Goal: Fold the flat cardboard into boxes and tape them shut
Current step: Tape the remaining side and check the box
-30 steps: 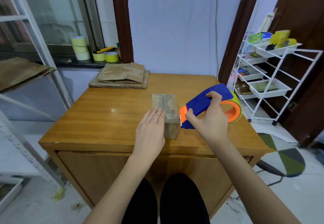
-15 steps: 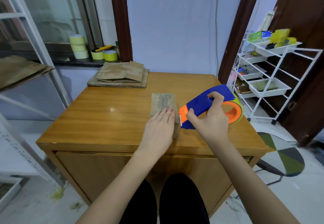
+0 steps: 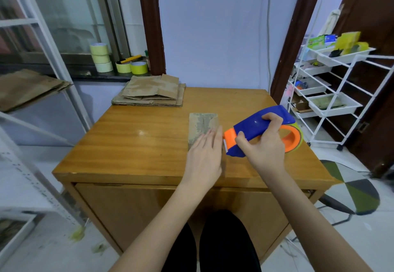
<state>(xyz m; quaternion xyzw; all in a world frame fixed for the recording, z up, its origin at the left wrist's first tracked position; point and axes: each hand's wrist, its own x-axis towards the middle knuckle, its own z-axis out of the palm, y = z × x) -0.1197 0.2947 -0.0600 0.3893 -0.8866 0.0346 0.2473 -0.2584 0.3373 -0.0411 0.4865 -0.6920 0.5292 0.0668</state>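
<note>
Right, head view, only cam. Small cardboard box (image 3: 203, 127) sits w/ taped top up on the wooden counter (image 3: 132, 143), a bit right of centre and nearer the front edge. Left hand (image 3: 205, 156) lies flat on the box's near end, fingers (image 3: 210, 138) straight and together, pressing down; nothing gripped. Its fingertips are just beside the orange nose of the tape dispenser (image 3: 259, 130).

Right hand (image 3: 263, 147) grips the blue dispenser body: fingers curl over the top, thumb underneath. Dispenser is tilted, nose down-left, touching or almost touching the box's right edge; can't tell which. Orange ring w/ yellow-green tape roll (image 3: 295, 137) is at the rear of the dispenser, over the counter's right side.

At the counter's back-left corner: stack of flat cardboard (image 3: 149, 92), several sheets, well apart from the box.

Bkgd: window sill on the left w/ tape rolls (image 3: 101, 57) stacked three high, two more yellow rolls (image 3: 132, 67) beside them. More flat cardboard on a white shelf (image 3: 27, 87) far left. White wire rack (image 3: 332, 92) w/ trays on the right, misc items in it, too small to tell. Dark legs of the person below the counter front.
</note>
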